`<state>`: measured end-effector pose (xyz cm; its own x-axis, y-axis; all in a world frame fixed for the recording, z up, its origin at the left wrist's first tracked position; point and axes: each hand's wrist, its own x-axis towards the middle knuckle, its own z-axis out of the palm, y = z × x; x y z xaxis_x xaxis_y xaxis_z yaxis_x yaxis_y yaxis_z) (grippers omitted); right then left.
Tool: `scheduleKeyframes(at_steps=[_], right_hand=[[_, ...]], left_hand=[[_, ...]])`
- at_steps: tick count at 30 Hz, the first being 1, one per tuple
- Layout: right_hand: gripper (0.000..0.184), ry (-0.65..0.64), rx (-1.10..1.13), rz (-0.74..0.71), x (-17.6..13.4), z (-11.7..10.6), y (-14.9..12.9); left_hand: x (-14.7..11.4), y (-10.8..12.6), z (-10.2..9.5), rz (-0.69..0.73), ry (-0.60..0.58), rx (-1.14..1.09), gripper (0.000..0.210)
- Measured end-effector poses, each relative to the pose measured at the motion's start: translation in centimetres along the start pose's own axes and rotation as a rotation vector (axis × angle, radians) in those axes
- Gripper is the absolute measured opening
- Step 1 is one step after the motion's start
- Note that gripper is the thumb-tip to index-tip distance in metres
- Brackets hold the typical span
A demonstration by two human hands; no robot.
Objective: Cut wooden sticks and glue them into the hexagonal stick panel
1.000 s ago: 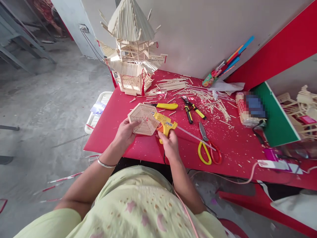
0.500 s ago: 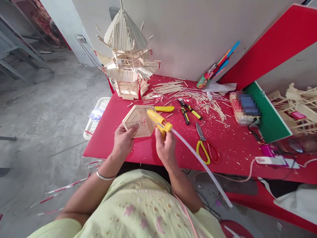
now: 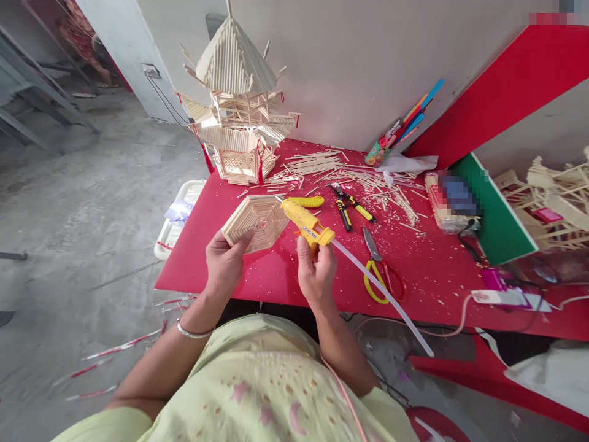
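Note:
My left hand (image 3: 224,264) holds a hexagonal panel (image 3: 256,222) of pale wooden sticks by its near edge, tilted up above the red table (image 3: 285,276). My right hand (image 3: 317,276) grips a yellow glue gun (image 3: 307,224) by its handle. The gun's nozzle points at the panel's upper right edge. A long clear glue stick (image 3: 381,293) sticks out of the gun's back toward the lower right.
A tall stick pagoda (image 3: 237,104) stands at the table's back left. Loose sticks (image 3: 322,162), a yellow cutter (image 3: 307,201), pliers (image 3: 350,205) and yellow-red scissors (image 3: 380,273) lie to the right. A green board (image 3: 499,215) and a power strip (image 3: 508,299) sit at the far right.
The glue gun has lifted and its nozzle has shifted from the panel's face to its upper right edge. The panel has moved slightly left and tilted.

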<state>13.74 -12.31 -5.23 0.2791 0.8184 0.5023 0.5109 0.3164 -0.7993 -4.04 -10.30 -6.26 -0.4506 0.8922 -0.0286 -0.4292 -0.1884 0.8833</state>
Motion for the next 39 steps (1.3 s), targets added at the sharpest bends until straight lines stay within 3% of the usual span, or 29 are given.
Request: scheduleKeyframes(at_steps=[7,13,17,20,23,27,33,39], right_hand=[[0.036,-0.065,0.049,-0.058,-0.8,-0.1,-0.9],[0.037,-0.02,0.081,0.066,-0.5,-0.4,0.1],[0.032,-0.13,0.093,-0.011,-0.9,-1.2,-0.2],[0.028,-0.167,0.143,-0.021,-1.5,-2.1,-0.5],[0.026,-0.218,0.158,-0.061,-1.8,-2.8,-0.7],[0.027,-0.236,0.07,-0.149,-1.9,-3.0,-1.2],[0.031,-0.335,0.074,-0.262,-1.7,-2.7,-1.5],[0.022,-0.152,0.045,-0.171,-1.5,-2.7,-0.6]], left_hand=[[0.1,-0.8,-1.2,0.15,-0.021,0.154,0.021],[0.2,-0.7,-1.5,0.206,-0.04,0.173,0.018],[0.1,-0.3,-1.3,0.247,-0.036,0.209,0.018],[0.0,0.5,-1.3,0.359,-0.037,0.354,0.014],[0.4,1.3,-1.5,0.563,-0.069,0.538,0.017],[1.3,2.2,-1.8,0.776,-0.169,0.66,0.026],[1.8,2.6,-2.4,0.885,-0.276,0.696,0.032],[2.8,2.6,-3.6,0.94,-0.365,0.712,0.029]])
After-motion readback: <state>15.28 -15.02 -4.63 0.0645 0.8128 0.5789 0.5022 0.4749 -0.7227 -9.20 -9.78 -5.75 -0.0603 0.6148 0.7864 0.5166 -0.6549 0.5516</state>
